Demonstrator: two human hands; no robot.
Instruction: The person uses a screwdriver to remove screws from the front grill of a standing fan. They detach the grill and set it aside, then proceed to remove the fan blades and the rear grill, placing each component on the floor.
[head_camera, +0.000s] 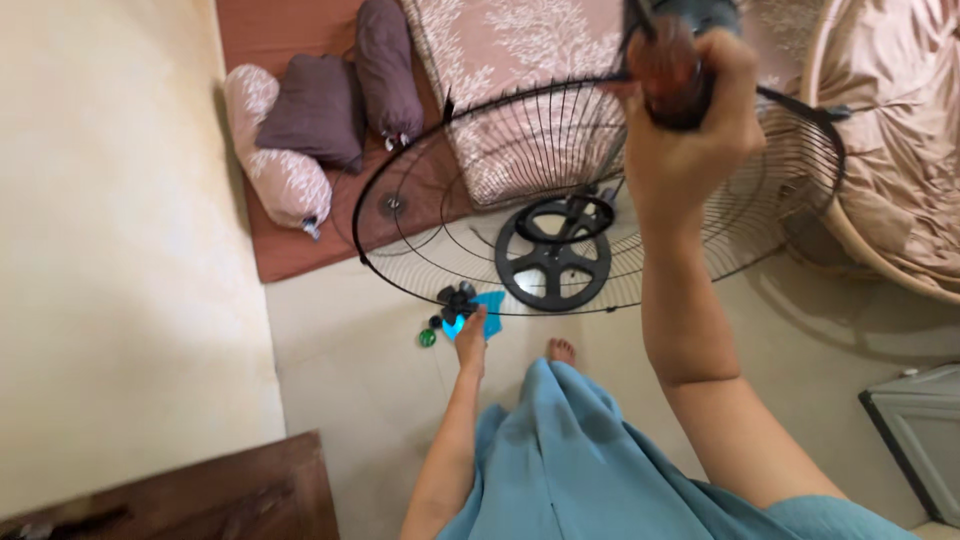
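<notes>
We are viewing the right hand, fingers wrapping the fan's motor housing above the wire fan guard (tilted over the floor); left hand, fingers pinching a blue cloth nr. the black knob, low by the floor.

1. Clothed in a loose teal-blue garment, softly creased, falling in folds to a point near the foot.
2. Bare from the elbows down, no sleeves over either forearm.
3. Barefoot, toes just peeking past the hem.
</notes>
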